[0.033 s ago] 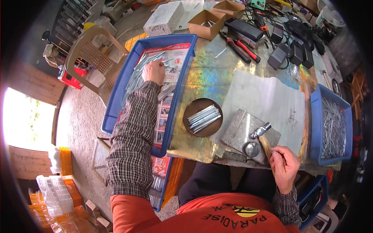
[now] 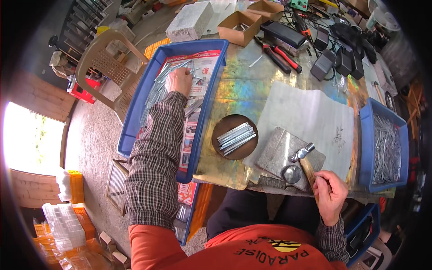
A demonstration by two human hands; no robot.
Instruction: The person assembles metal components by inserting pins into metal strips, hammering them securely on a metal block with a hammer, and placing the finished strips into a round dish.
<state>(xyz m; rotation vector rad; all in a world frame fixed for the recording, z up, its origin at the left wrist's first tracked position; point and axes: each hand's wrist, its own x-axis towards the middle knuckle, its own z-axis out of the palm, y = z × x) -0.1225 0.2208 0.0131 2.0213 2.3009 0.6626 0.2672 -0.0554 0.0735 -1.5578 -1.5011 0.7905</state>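
My left hand (image 2: 179,82) is reached into a long blue tray (image 2: 202,130), its fingers closed among thin silvery metal strips (image 2: 155,92) lying on printed paper. Some strip ends stick out past the fingers; the fingertips themselves are partly hidden. The right hand (image 2: 330,191) grips the wooden handle of a small hammer (image 2: 308,168). That hammer's shiny head rests over a grey stone block (image 2: 275,150), beside a round metal piece (image 2: 291,173). Between the hands, a round brown dish (image 2: 234,154) holds a neat bundle of metal strips (image 2: 236,137).
A blue bin (image 2: 366,144) heaped with metal strips stands at the right. White sheeting (image 2: 310,108) lies under the block, with small dark bits on it. Farther back are red-handled pliers (image 2: 281,58), black adapters (image 2: 323,64), a cardboard box (image 2: 237,30) and a pale block (image 2: 190,21).
My left hand has shifted very slightly over the strips in the tray. The right hand and hammer are practically still.
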